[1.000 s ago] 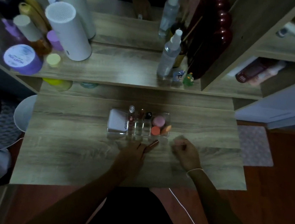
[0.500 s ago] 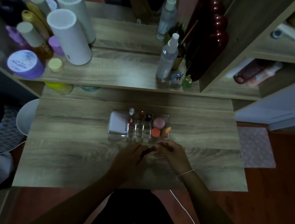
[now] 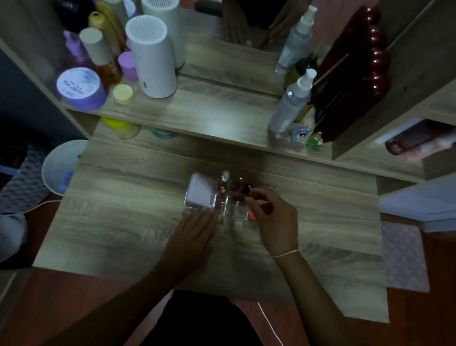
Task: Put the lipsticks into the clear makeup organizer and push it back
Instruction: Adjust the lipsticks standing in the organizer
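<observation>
The clear makeup organizer (image 3: 233,216) stands mid-desk, holding a white box (image 3: 200,193) at its left and upright lipsticks (image 3: 223,186) in its slots. My right hand (image 3: 272,221) hovers over the organizer's right half, its fingertips pinched on a dark lipstick (image 3: 243,194) above a middle slot. It hides the pink and orange items at the right end. My left hand (image 3: 194,235) lies flat on the desk with its fingers apart, fingertips touching the organizer's front left corner.
Behind the wooden desk (image 3: 129,218) a raised shelf (image 3: 199,117) carries a white cylinder (image 3: 151,60), a purple jar (image 3: 80,88), spray bottles (image 3: 291,103) and a dark red vase (image 3: 353,81). A white bowl (image 3: 59,165) sits off the desk's left edge.
The lipstick passed from my left hand to my right hand, which carried it up over the organizer. My left hand opened and moved to the organizer's front left corner.
</observation>
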A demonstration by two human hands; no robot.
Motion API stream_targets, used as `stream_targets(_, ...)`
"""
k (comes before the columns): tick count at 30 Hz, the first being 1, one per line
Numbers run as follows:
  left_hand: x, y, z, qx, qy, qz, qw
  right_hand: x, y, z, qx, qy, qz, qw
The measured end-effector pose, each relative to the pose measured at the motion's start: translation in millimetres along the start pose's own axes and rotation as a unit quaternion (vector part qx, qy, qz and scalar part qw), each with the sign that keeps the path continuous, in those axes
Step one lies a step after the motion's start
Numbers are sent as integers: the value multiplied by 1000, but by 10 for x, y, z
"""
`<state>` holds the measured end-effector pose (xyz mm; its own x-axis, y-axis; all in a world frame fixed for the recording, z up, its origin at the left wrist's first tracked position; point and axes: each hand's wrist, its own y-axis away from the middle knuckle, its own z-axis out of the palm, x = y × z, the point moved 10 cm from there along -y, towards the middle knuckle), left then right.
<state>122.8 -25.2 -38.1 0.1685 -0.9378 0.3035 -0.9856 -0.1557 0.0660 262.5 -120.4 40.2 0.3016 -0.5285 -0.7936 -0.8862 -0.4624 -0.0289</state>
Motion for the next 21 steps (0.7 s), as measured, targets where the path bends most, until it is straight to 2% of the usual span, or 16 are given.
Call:
stream_targets(9, -56, 50, 111, -37, 6, -18, 999, -52, -81, 333, -63, 137, -52, 987)
stream_targets(21, -59, 33, 53, -23, 27, -23, 999, 4, -157, 389, -43, 150, -29, 987)
